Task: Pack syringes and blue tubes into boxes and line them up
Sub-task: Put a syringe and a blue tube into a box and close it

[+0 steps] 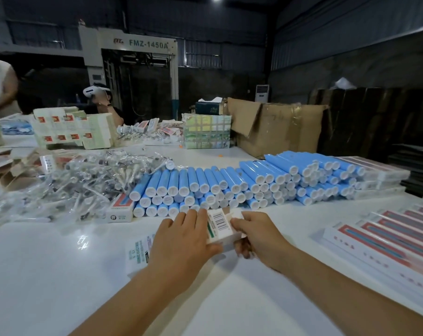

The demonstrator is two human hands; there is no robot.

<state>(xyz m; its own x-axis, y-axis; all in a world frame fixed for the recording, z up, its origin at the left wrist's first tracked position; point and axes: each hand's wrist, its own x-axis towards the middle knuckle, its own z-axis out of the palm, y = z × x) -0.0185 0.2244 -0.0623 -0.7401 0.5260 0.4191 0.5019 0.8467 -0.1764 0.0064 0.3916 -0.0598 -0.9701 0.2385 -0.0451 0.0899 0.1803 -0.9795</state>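
A white box (219,224) with a barcode and green print sits between my hands, just above the white table. My left hand (181,241) grips its left side, fingers over the top and thumb under the near edge. My right hand (256,235) pinches the flap at its right end. Behind the box lies a long stack of blue tubes (230,184) with white caps facing me. A heap of bagged syringes (84,183) spreads at the left. Packed boxes (385,241) lie in a row at the right.
A flat white carton (139,251) lies under my left forearm, and one small box (120,209) stands by the tube stack. Flat box blanks (70,128), a cardboard carton (276,128) and another person (101,98) are at the back of the table.
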